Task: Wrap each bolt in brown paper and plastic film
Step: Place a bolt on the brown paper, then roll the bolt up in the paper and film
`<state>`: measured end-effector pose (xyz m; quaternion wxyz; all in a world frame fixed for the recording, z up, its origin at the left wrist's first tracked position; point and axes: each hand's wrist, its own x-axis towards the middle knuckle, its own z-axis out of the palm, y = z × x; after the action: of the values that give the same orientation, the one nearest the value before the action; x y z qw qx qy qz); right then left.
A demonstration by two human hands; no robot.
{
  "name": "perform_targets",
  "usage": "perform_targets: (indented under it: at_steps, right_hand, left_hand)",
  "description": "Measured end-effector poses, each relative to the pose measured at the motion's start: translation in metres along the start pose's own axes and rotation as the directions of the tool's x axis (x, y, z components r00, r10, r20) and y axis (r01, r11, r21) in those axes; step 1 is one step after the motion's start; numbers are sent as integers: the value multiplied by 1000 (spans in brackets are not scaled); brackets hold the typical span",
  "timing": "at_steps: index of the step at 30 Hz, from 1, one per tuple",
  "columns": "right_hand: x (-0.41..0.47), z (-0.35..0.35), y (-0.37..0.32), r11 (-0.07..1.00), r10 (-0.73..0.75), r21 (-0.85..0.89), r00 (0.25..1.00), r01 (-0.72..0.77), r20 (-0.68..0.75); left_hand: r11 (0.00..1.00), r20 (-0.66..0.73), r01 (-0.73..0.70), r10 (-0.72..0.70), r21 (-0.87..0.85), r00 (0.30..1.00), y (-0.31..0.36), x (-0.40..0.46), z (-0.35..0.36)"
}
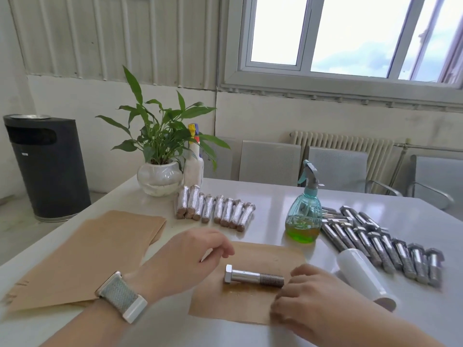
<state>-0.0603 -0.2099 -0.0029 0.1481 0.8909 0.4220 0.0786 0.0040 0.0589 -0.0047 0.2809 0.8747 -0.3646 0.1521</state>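
Bolt (254,276) lies across the paper (250,296) on the table (275,196), left hand (185,259) loosely curled and empty, right hand (300,294) curled at the paper's edge; best to lift the near edge over and roll tight, square to the bolt.

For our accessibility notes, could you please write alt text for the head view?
A bare bolt lies on a brown paper sheet between the left hand and right hand. Wrapped bolts line up behind; unwrapped bolts, a film roll and a spray bottle sit right.
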Motion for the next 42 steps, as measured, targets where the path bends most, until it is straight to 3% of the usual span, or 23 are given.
perform_targets:
  at_steps: [3, 8, 17, 25, 31, 35, 42]
  right_hand:
    - [5, 4, -1, 998, 52, -22, 998, -52, -29]
    - [8, -1, -1, 973, 221, 97, 965, -208, -143]
    - [12, 17, 8, 881, 413, 321, 896, -347, -165]
    - [26, 21, 9, 789, 576, 406, 785, -461, -228]
    - [31, 24, 3, 773, 624, 347, 735, -530, -266]
    - [30, 25, -2, 741, 672, 340, 655, -580, -347]
    - [29, 36, -7, 818, 566, 179, 709, -546, -421]
  left_hand:
    - [996, 151, 88, -83, -23, 985, 4, 16, 1]
    - [992, 70, 96, -90, -86, 993, 0, 12, 11]
    - [995, 272, 101, -95, -7, 958, -10, 2, 16]
    - [974, 144, 48, -81, 222, 986, -2, 6, 28]
    - [950, -15, 130, -131, 283, 991, 11, 12, 43]
    - [939, -70, 179, -166, 295, 984, 19, 13, 44]
    - [931, -98, 181, -157, 318, 983, 25, 13, 45]
